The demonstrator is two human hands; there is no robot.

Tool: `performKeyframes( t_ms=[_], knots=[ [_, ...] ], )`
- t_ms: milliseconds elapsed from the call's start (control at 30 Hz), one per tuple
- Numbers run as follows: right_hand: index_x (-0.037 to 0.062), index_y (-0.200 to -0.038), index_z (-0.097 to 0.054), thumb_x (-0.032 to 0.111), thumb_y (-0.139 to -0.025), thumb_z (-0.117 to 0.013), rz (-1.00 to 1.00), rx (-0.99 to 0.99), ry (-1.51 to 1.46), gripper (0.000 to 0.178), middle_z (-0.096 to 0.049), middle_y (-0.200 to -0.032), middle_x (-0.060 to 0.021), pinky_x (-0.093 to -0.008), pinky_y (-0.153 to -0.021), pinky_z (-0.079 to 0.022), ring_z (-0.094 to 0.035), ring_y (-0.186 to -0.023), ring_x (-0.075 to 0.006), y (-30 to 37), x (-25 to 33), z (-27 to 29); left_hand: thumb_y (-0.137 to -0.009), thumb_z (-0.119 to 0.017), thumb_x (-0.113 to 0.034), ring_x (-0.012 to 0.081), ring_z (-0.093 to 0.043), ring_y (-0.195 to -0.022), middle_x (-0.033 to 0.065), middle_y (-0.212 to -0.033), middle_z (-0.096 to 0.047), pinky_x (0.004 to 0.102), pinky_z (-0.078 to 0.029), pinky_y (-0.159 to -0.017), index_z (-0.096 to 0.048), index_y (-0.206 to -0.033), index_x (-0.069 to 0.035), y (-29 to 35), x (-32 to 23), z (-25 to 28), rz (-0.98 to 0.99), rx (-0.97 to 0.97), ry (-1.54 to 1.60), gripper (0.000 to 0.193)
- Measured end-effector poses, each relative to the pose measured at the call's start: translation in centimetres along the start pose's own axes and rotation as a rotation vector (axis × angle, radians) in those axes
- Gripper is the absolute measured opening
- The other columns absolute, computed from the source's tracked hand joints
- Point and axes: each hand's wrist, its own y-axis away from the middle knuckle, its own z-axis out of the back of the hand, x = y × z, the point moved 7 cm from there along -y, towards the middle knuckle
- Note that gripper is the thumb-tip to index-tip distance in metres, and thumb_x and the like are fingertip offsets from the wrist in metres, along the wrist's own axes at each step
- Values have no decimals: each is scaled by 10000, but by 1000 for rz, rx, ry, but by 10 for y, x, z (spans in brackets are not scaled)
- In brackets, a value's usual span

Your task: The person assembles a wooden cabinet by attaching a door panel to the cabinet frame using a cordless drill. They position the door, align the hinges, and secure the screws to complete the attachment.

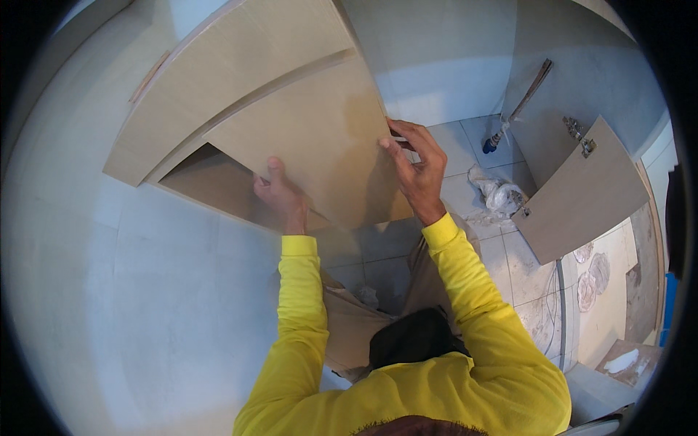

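A light wood-coloured cabinet panel (313, 131) sits askew in the front of a cabinet (240, 62) with a matching face. My left hand (281, 195) grips the panel's lower left edge, thumb on the face and the other fingers hidden behind it. At the right edge, my right hand (418, 166) holds the same panel, its thumb near the front and its fingers bent round the side. Below the slanted edge, beside my left hand, a dark triangular opening (218, 178) shows the cabinet's inside.
To the right, a hinged door (585, 192) stands open with metal hinges (582, 136). A rod-like piece with a blue end (518, 109) leans on the wall. Crumpled clear plastic (498, 192) lies on the tiled floor (509, 269). A small board (622, 369) bears white paste.
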Motion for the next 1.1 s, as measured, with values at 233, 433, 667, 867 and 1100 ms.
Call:
performKeyframes(
  t_ms=[233, 433, 667, 867, 1100],
  knots=[
    [83, -1651, -529, 252, -907, -946, -561, 17, 57, 870, -693, -1489, -192, -463, -1132, -560, -676, -1359, -326, 123, -135, 39, -1004, -861, -422, 272, -640, -1202, 152, -1325, -680, 440, -525, -1074, -632, -1353, 71, 7, -3, -16, 4, -39, -24, 646],
    [86, -1753, -252, 293, -1079, -755, -1474, -203, -448, 866, -422, -1743, -199, -496, -1317, -342, -419, -1604, -351, 340, -289, 13, -1044, -805, -375, 281, -648, -1126, 161, -1307, -679, 462, -547, -1028, -635, -1320, 36, -1, 2, 7, -1, -60, -14, 523],
    [32, -1641, -483, 343, -1158, -642, -1275, -248, -857, 596, -557, -1652, -120, -446, -1292, -387, -487, -1554, -252, 325, -295, -13, -1053, -778, -508, 313, -656, -1233, 214, -1379, -653, 489, -569, -1077, -599, -1359, 67, 4, -3, -10, -32, 24, 1, 675],
    [35, -1573, -550, 331, -1150, -656, -1117, -315, -927, 527, -652, -1519, -81, -429, -1257, -414, -589, -1409, -213, 317, -293, -13, -1088, -699, -562, 308, -641, -1255, 215, -1425, -636, 486, -554, -1095, -594, -1382, 96, -1, -4, -16, -68, 59, -67, 728],
    [25, -1580, -548, 266, -1140, -668, -1151, -322, -859, 516, -651, -1522, -102, -445, -1268, -436, -588, -1449, -238, 325, -272, -27, -1116, -680, -516, 260, -627, -1186, 165, -1285, -684, 434, -534, -1041, -634, -1298, 91, -13, 2, 39, -161, 66, -346, 635]
  ],
)
